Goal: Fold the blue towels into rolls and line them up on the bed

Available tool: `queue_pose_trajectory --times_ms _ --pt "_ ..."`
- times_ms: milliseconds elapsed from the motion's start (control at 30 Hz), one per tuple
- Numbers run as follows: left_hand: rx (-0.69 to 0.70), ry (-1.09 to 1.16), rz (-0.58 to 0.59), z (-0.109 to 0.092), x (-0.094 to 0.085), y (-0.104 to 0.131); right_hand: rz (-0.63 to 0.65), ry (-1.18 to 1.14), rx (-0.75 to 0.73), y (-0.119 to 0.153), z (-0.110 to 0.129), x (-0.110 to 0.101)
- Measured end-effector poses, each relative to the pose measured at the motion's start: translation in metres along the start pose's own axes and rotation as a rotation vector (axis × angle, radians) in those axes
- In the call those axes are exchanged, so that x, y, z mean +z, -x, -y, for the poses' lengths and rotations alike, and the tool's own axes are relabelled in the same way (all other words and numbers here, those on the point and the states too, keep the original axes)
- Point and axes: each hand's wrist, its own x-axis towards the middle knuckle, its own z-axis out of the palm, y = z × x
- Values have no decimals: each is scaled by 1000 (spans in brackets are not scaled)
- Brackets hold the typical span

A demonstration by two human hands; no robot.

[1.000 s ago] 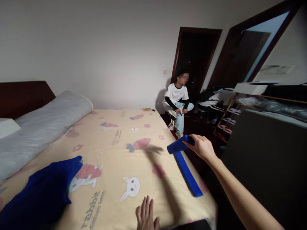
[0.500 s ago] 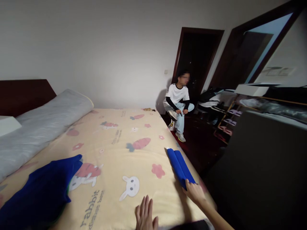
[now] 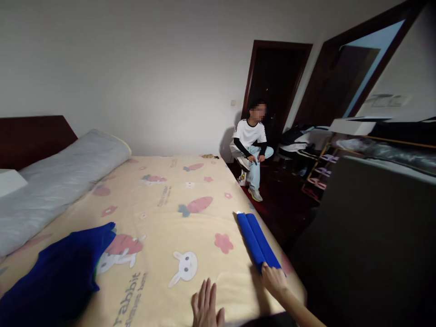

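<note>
At the bed's right side lies a long, narrow folded blue cloth (image 3: 255, 238), with a lengthwise crease and a small white bit at its far end. My right hand (image 3: 273, 278) is closed around its near end. Flat on the cream bed sheet (image 3: 163, 236), printed with rabbits and carrots, rests my left hand (image 3: 206, 306), fingers stretched out and holding nothing. A second, dark blue cloth (image 3: 57, 268) is spread loosely on the left, away from both hands and partly cut off by the frame.
A rolled grey quilt or mat (image 3: 75, 168) lies along the left by the dark headboard (image 3: 34, 136). Beyond the bed's far right corner sits a person (image 3: 250, 141). A dark panel (image 3: 368, 236) and a shoe rack (image 3: 318, 175) stand to the right.
My right hand has shifted slightly nearer, still gripping the folded blue cloth's near end. The left hand stays flat on the sheet. The view has turned a little.
</note>
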Motion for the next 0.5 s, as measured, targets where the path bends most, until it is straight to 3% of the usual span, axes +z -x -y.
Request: queue_pose_trajectory --times_ms 133,267,367,500 --pt "-44 140 34 0 -1 -1 4 -3 16 2 4 8" --pt "-222 274 3 25 -31 -39 13 -19 17 1 4 13" --pt "-524 174 -73 77 -74 -88 18 -40 15 -2 3 15" --pt "-780 -21 -112 169 -142 -130 13 -75 21 -4 2 15"
